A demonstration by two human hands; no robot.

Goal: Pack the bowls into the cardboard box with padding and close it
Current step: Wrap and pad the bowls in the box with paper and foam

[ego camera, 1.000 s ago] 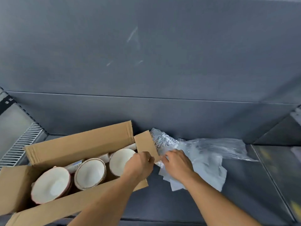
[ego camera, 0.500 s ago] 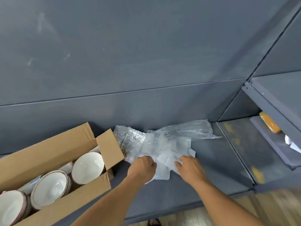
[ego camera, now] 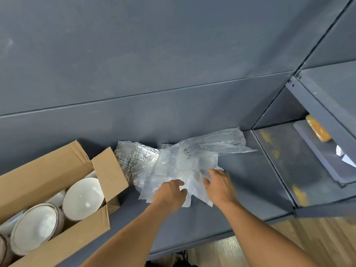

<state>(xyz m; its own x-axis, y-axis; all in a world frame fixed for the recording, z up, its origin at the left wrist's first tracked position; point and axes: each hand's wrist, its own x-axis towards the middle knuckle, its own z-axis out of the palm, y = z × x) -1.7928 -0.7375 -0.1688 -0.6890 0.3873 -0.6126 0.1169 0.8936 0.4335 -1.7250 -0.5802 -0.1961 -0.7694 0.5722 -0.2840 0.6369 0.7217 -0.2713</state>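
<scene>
Centre frame, our left hand (ego camera: 170, 192) pinches the padding (ego camera: 183, 160), our right hand (ego camera: 220, 186) spread flat on it, gathering sheets, we judge, for the bowls (ego camera: 82, 196) in the open cardboard box (ego camera: 42, 174), lower left.

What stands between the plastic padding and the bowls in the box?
Only the raised end flap of the cardboard box, just left of the plastic padding. The box is open above, so nothing visible covers the bowls.

Cardboard box (ego camera: 44, 170) partly beyond left edge; leftmost bowl (ego camera: 3, 251) likewise
</scene>
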